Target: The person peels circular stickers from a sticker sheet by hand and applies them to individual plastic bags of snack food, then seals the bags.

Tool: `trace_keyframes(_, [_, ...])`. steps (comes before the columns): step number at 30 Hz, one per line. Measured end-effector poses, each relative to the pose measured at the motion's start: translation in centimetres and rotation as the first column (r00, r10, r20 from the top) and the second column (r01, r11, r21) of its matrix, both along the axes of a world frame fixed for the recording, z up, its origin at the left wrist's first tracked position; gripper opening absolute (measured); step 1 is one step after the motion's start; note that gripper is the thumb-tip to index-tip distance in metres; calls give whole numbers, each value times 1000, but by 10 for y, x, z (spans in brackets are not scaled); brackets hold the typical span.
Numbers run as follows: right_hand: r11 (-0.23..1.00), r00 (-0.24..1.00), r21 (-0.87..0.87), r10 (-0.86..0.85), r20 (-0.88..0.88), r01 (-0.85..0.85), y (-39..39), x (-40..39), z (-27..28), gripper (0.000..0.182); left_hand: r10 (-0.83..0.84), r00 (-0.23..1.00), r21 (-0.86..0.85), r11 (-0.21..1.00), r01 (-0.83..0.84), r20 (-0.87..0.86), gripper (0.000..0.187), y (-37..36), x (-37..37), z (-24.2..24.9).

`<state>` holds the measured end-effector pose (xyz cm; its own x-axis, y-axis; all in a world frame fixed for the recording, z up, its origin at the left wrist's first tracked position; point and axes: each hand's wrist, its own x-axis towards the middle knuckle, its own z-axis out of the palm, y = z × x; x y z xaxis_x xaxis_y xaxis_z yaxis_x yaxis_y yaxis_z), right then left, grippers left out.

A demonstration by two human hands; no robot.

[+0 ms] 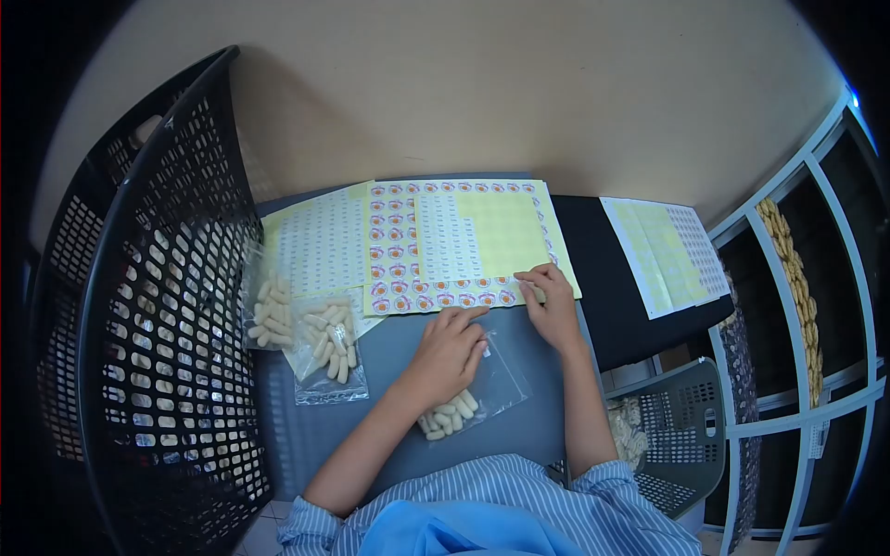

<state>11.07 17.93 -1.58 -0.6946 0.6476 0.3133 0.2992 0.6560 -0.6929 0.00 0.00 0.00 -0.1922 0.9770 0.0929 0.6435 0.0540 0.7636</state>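
Beneath my left hand (450, 350) lies a clear plastic bag (501, 375) with whitish, finger-shaped pieces (451, 416) in its lower part. The fingers of that hand are stretched forward over the bag, just below a sticker sheet (505, 232). My right hand (553, 306) rests at the sheet's lower right, thumb and index finger drawn together over the bottom row of round orange-and-purple stickers. Anything between these fingertips is too small to make out. Smaller white printed labels cover part of the sheet's middle, beside bare yellow backing.
Two filled clear bags, one (332, 343) beside another (272, 310), lie at the left near a label sheet (320, 241). A tall dark basket (176, 278) stands left. Right are another sheet (663, 255) on a black surface (593, 278), a green basket (681, 435) and a metal rack (788, 306).
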Motion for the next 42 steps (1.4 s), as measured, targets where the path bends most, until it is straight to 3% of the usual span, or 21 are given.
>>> trace_keyframes(2, [981,998,188,38,47,-46,-5,-1,-3,21,34,981,78,997,-20,-190,19,10,3,-9])
trace_keyframes(5, [955,995,281,75,71,-92,-11,-1,3,21,73,966,112,993,-46,-249,20,25,6,-23])
trace_keyframes(12, [945,994,308,103,49,-113,-7,-1,-4,13,58,965,15,998,-56,-256,22,34,3,-21])
trace_keyframes(24, [957,994,289,-50,102,19,-17,-9,-8,8,123,914,5,991,-131,-386,20,37,12,-20])
trace_keyframes(34, [962,991,272,-33,127,-2,-19,-9,-1,5,141,886,-37,984,-175,-442,21,40,14,-18])
trace_keyframes(42, [992,988,115,32,153,-50,-18,0,7,3,145,883,-56,980,-190,-447,21,41,16,-16])
